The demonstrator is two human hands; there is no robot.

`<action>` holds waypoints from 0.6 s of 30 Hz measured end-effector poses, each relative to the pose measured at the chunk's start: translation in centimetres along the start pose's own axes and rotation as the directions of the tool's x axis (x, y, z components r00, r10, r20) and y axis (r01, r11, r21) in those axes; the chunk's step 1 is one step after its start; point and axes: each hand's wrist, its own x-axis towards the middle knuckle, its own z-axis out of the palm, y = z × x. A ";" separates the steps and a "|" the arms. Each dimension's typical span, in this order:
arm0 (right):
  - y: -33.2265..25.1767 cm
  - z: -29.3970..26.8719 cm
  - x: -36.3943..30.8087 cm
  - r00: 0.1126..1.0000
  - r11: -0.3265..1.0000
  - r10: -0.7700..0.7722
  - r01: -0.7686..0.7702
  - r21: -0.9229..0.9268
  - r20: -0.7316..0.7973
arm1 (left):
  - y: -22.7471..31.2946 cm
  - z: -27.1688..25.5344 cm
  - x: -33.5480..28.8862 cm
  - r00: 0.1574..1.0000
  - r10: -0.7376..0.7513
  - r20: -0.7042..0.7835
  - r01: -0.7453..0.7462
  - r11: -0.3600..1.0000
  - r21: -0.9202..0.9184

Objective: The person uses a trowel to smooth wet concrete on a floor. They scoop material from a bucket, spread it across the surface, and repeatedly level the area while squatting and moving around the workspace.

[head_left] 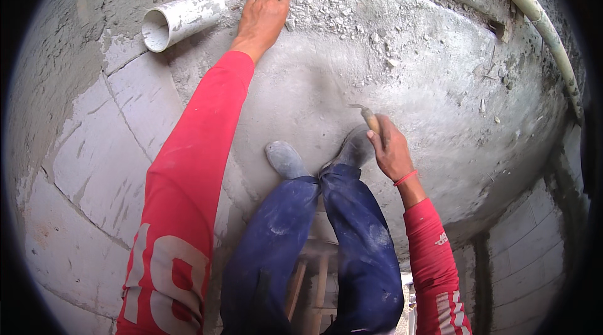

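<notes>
While left hand (264,18) lies flat by white pipe (182,20) | right hand (389,150) grip closed on trowel (370,118)

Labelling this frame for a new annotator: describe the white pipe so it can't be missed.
Start at the grey plastered wall filling the view, then follow the red-sleeved left arm up to the left hand pressed flat on it. Just left of that hand, a short white pipe pokes out, open end facing left. Unlike the long cream hose at upper right, it is stubby, straight and cut-ended.

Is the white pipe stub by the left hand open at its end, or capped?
Open: the white pipe shows a dark hollow mouth with no cap, just left of the left hand.
</notes>
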 end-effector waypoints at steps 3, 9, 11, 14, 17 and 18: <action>-4.3 4.4 3.8 0.995 0.998 -0.066 0.065 0.016 0.077 | -0.2 -1.5 -0.6 0.989 -0.148 -0.025 0.142 0.977 -0.157; -8.7 11.7 13.4 0.999 0.995 -0.038 0.040 0.089 -0.024 | -2.5 -13.2 -1.8 0.898 -0.424 -0.114 0.271 0.740 -0.615; -8.3 11.3 13.3 0.986 0.981 0.079 -0.051 0.188 -0.145 | -6.5 -15.4 -2.6 0.860 -0.460 -0.222 0.299 0.805 -0.513; -6.1 9.4 11.3 0.937 0.941 0.225 -0.138 0.308 -0.267 | -12.3 -15.5 -3.5 0.782 -0.532 -0.325 0.378 0.819 -0.432; -6.3 9.0 7.9 0.908 0.896 0.351 -0.255 0.365 -0.228 | -15.2 -11.8 -4.2 0.752 -0.560 -0.348 0.409 0.810 -0.421; -7.5 8.8 7.1 0.923 0.884 0.350 -0.270 0.381 -0.160 | -15.2 -10.3 -4.7 0.761 -0.572 -0.308 0.429 0.798 -0.423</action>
